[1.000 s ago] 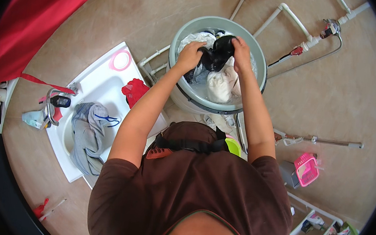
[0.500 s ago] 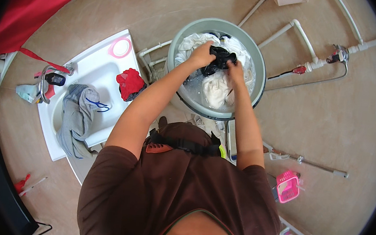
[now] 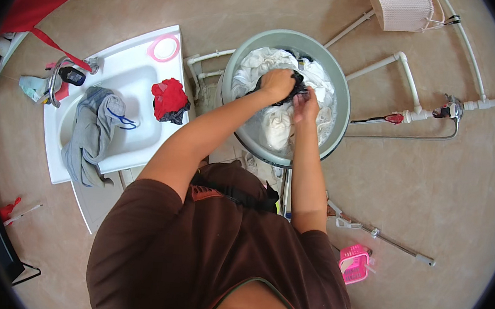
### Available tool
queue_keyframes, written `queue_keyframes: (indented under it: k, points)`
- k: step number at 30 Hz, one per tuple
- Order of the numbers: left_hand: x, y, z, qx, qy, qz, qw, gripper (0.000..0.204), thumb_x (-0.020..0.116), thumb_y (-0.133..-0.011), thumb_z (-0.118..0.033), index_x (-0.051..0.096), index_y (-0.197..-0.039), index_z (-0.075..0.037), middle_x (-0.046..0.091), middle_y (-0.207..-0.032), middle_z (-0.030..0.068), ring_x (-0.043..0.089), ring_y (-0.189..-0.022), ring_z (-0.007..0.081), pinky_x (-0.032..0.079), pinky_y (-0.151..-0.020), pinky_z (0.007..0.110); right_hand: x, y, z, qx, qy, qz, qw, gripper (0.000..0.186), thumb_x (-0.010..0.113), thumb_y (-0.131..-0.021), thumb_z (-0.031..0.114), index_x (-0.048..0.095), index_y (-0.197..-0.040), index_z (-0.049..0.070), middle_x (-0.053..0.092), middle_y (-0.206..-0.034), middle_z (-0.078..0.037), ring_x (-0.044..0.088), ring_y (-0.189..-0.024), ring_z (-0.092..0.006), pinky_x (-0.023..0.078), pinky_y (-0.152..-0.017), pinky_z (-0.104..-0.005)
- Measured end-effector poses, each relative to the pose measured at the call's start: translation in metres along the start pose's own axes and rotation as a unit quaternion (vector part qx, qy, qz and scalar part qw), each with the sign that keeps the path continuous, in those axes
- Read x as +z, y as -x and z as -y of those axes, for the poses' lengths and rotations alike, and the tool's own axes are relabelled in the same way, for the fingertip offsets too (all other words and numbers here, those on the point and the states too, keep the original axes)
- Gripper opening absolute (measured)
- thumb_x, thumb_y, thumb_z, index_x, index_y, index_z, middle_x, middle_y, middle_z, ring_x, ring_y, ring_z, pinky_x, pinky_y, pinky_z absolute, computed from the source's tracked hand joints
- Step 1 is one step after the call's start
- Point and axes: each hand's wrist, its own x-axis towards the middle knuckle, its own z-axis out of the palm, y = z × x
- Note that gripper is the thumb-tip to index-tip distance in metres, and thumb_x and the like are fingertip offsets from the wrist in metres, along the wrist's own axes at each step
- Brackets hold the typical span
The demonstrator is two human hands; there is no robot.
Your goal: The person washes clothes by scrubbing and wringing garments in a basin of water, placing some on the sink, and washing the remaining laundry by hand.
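Observation:
Both my hands are over a round grey-green tub (image 3: 290, 37) that holds soapy water and white clothes (image 3: 266, 59). My left hand (image 3: 278, 85), back upward, is closed on a bunched, wet black garment (image 3: 297, 89). On its right side my right hand (image 3: 306, 105), palm turned partly up, grips the same garment with curled fingers. A cream-white bundle of cloth (image 3: 276, 127) lies in the water just below the hands. The kind of black garment cannot be made out.
Left of the tub is a white sink (image 3: 132, 56) with a grey garment (image 3: 91, 132) over its edge. A red and black cloth bundle (image 3: 169, 97) rests on its right rim. White pipes (image 3: 376, 65) and a tap (image 3: 450, 107) run along the wall at right; a pink basket (image 3: 354, 265) sits lower right.
My hands have drawn together around the black garment. The left hand now covers more of it, and the right palm has rolled upward. The whole view has shifted slightly.

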Motion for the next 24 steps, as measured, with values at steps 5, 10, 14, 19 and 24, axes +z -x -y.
queue_keyframes:
  k: [5, 10, 14, 19, 24]
  points:
    - [0.010, 0.053, -0.056, 0.228, 0.020, -0.021, 0.973, 0.023, 0.062, -0.064, -0.029, 0.067, -0.069, -0.007, 0.064, -0.069, 0.0152, 0.063, -0.069, 0.0324, 0.050, -0.065, 0.045, -0.047, -0.013, -0.007, 0.094, -0.155, 0.572, 0.800, 0.046, 0.043, -0.095, 0.049, 0.058, -0.113, 0.010, 0.063, -0.106, -0.009, 0.058, -0.105, -0.0252, 0.045, -0.093, -0.0430]
    - [0.024, 0.030, -0.033, 0.191, -0.075, 0.005, 0.979, 0.036, 0.061, -0.075, -0.042, 0.067, -0.058, -0.010, 0.063, -0.060, 0.0159, 0.064, -0.057, 0.0333, 0.051, -0.057, 0.045, 0.005, 0.027, -0.022, 0.105, -0.019, 0.190, 0.976, 0.042, 0.044, -0.096, 0.047, 0.058, -0.113, 0.011, 0.064, -0.104, -0.008, 0.059, -0.104, -0.0229, 0.049, -0.089, -0.0411]
    - [0.005, -0.014, 0.007, 0.035, -0.115, -0.005, 0.993, 0.046, 0.053, -0.086, -0.046, 0.069, -0.065, -0.008, 0.066, -0.067, 0.0152, 0.065, -0.064, 0.0324, 0.051, -0.057, 0.044, 0.030, 0.026, -0.042, 0.159, 0.029, 0.087, 0.983, 0.042, 0.045, -0.096, 0.046, 0.058, -0.112, 0.011, 0.065, -0.102, -0.009, 0.060, -0.103, -0.0220, 0.052, -0.084, -0.0396]
    - [0.036, 0.059, -0.085, 0.207, -0.012, 0.095, 0.974, 0.042, 0.059, -0.082, -0.045, 0.068, -0.063, -0.009, 0.062, -0.059, 0.0155, 0.063, -0.058, 0.0334, 0.050, -0.055, 0.047, -0.203, -0.106, 0.006, -0.086, 0.086, 0.293, 0.948, 0.046, 0.046, -0.095, 0.047, 0.056, -0.119, 0.010, 0.062, -0.113, -0.007, 0.058, -0.104, -0.0205, 0.048, -0.089, -0.0355]
    - [0.021, 0.017, -0.006, 0.087, -0.004, -0.043, 0.995, 0.041, 0.059, -0.082, -0.044, 0.068, -0.062, -0.009, 0.061, -0.058, 0.0147, 0.062, -0.055, 0.0330, 0.049, -0.054, 0.045, 0.021, 0.024, -0.037, 0.073, 0.066, 0.091, 0.991, 0.042, 0.048, -0.095, 0.044, 0.057, -0.116, 0.009, 0.064, -0.108, -0.008, 0.062, -0.097, -0.0221, 0.051, -0.082, -0.0375]
